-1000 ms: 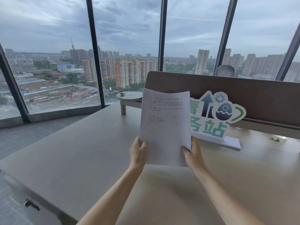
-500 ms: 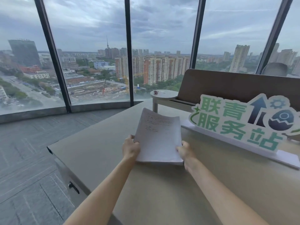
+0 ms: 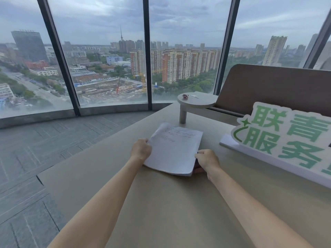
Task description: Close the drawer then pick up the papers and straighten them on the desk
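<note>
— Beige counter (image 3: 161, 203), city windows behind: where were your papers (image 3: 174, 149)?
— Flat, near the round stand (image 3: 197, 102), long axis pointing at it; your left hand (image 3: 141, 149) and right hand (image 3: 207, 159) pinched opposite edges.

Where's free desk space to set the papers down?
Bare desk lies left of the papers, out to the desk's left edge, and in front, between both forearms. Crowded on the right: the sign stands close beside the right hand. Behind, the small round stand.

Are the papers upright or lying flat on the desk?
Flat: the papers rest on the desk, left hand and right hand at their sides.
</note>
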A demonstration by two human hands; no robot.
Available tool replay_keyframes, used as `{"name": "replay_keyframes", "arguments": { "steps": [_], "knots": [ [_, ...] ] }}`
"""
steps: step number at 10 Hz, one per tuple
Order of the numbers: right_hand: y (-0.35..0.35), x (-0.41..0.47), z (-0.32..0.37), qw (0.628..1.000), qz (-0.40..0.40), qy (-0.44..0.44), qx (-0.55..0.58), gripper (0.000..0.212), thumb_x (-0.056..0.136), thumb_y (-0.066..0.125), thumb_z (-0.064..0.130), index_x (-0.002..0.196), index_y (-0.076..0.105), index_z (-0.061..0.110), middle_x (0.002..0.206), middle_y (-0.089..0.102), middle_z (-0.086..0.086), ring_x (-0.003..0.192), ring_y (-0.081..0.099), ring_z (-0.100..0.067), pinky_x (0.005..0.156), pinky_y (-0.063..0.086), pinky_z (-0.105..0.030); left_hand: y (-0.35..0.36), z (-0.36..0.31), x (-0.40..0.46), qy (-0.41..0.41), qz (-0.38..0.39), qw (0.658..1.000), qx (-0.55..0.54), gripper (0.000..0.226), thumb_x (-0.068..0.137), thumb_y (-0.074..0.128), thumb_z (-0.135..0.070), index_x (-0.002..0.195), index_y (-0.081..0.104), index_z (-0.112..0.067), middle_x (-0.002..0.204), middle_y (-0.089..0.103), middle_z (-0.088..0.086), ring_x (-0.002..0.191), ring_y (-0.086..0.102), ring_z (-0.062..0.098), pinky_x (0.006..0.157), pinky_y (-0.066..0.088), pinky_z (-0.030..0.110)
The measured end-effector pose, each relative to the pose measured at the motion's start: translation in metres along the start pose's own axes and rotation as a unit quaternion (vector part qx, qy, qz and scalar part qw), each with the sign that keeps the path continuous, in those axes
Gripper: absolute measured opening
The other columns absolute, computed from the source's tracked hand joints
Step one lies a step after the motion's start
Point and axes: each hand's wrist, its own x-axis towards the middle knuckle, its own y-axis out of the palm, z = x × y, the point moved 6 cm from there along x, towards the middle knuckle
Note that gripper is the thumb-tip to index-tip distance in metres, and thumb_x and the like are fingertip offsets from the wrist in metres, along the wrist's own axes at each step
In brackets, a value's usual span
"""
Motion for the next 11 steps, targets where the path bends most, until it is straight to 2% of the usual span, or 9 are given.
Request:
{"name": "replay_keyframes", "arguments": {
  "steps": [1, 2, 3, 4, 5, 7, 8, 10, 11],
  "knots": [
    [0.008, 0.014, 0.005, 1.000, 0.000, -0.004, 0.005, 0.025, 0.079, 0.050, -0.005, 0.083, 0.075, 0.000, 0.086, 0.076, -0.018, 0.069, 0.075, -0.033, 0.057, 0.064, -0.044, 0.004, 0.001, 0.026, 0.009, 0.000, 1.000, 0.012, 0.033, 0.083, 0.043, -0.003, 0.104, 0.068, -0.004, 0.114, 0.068, 0.022, 0.111, 0.060, 0.038, 0.087, 0.045, 0.033],
    [0.016, 0.024, 0.011, 1.000, 0.001, -0.018, -0.005, 0.021, 0.081, 0.054, -0.004, 0.089, 0.067, 0.011, 0.085, 0.075, -0.015, 0.058, 0.072, -0.026, 0.053, 0.062, -0.037, 0.004, 0.002, 0.046, 0.019, -0.008, 0.999, 0.030, 0.043, 0.085, 0.045, -0.008, 0.125, 0.059, -0.008, 0.127, 0.063, 0.018, 0.120, 0.055, 0.035, 0.098, 0.043, 0.037],
    [0.025, 0.029, 0.017, 0.999, 0.013, -0.022, -0.018, 0.022, 0.081, 0.055, -0.005, 0.093, 0.062, 0.012, 0.083, 0.072, -0.014, 0.054, 0.070, -0.024, 0.050, 0.061, -0.035, 0.001, 0.004, 0.061, 0.043, -0.011, 0.997, 0.062, 0.040, 0.083, 0.045, -0.007, 0.118, 0.065, -0.010, 0.122, 0.065, 0.018, 0.116, 0.058, 0.035, 0.094, 0.046, 0.038],
    [0.031, 0.031, 0.020, 0.999, 0.014, -0.022, -0.031, 0.019, 0.081, 0.056, -0.006, 0.090, 0.066, 0.008, 0.079, 0.070, -0.013, 0.049, 0.067, -0.019, 0.051, 0.062, -0.036, 0.000, 0.004, 0.069, 0.063, -0.008, 0.992, 0.107, 0.039, 0.081, 0.042, -0.005, 0.110, 0.068, -0.010, 0.116, 0.068, 0.019, 0.111, 0.059, 0.037, 0.089, 0.047, 0.039],
    [0.033, 0.034, 0.020, 0.999, 0.012, -0.013, -0.039, 0.019, 0.079, 0.057, -0.006, 0.092, 0.070, -0.002, 0.087, 0.073, -0.021, 0.049, 0.068, -0.021, 0.051, 0.063, -0.039, 0.003, 0.003, 0.072, 0.087, 0.000, 0.987, 0.134, 0.040, 0.081, 0.040, -0.004, 0.111, 0.066, -0.007, 0.115, 0.065, 0.022, 0.111, 0.058, 0.039, 0.090, 0.047, 0.040],
    [0.035, 0.037, 0.026, 0.997, 0.023, -0.011, -0.076, 0.024, 0.081, 0.056, -0.005, 0.100, 0.066, -0.014, 0.084, 0.070, -0.020, 0.049, 0.068, -0.021, 0.040, 0.057, -0.031, 0.013, 0.004, 0.083, 0.128, -0.002, 0.976, 0.176, 0.039, 0.079, 0.041, 0.001, 0.111, 0.064, 0.004, 0.113, 0.059, 0.027, 0.110, 0.055, 0.042, 0.093, 0.045, 0.040],
    [0.034, 0.040, 0.028, 0.994, 0.028, -0.017, -0.103, 0.016, 0.082, 0.055, -0.002, 0.089, 0.068, -0.008, 0.074, 0.067, -0.015, 0.051, 0.069, -0.023, 0.045, 0.061, -0.036, 0.017, 0.004, 0.087, 0.151, -0.004, 0.967, 0.207, 0.039, 0.079, 0.042, 0.002, 0.111, 0.062, 0.004, 0.110, 0.057, 0.026, 0.110, 0.053, 0.042, 0.092, 0.043, 0.039],
    [0.026, 0.049, 0.034, 0.975, 0.016, -0.053, -0.214, 0.023, 0.076, 0.052, 0.014, 0.071, 0.071, 0.002, 0.068, 0.075, -0.016, 0.056, 0.074, -0.030, 0.058, 0.064, -0.042, 0.013, -0.004, 0.084, 0.175, -0.032, 0.946, 0.270, 0.047, 0.082, 0.043, -0.005, 0.128, 0.053, -0.006, 0.118, 0.060, 0.021, 0.114, 0.052, 0.038, 0.093, 0.042, 0.038],
    [0.020, 0.050, 0.037, 0.949, -0.023, -0.076, -0.305, 0.019, 0.073, 0.048, 0.027, 0.058, 0.050, 0.017, 0.078, 0.074, -0.016, 0.068, 0.074, -0.032, 0.070, 0.063, -0.040, 0.008, -0.011, 0.080, 0.193, -0.049, 0.950, 0.241, 0.038, 0.086, 0.041, -0.008, 0.119, 0.057, -0.002, 0.118, 0.061, 0.022, 0.111, 0.054, 0.039, 0.088, 0.045, 0.040]
  ]
}}
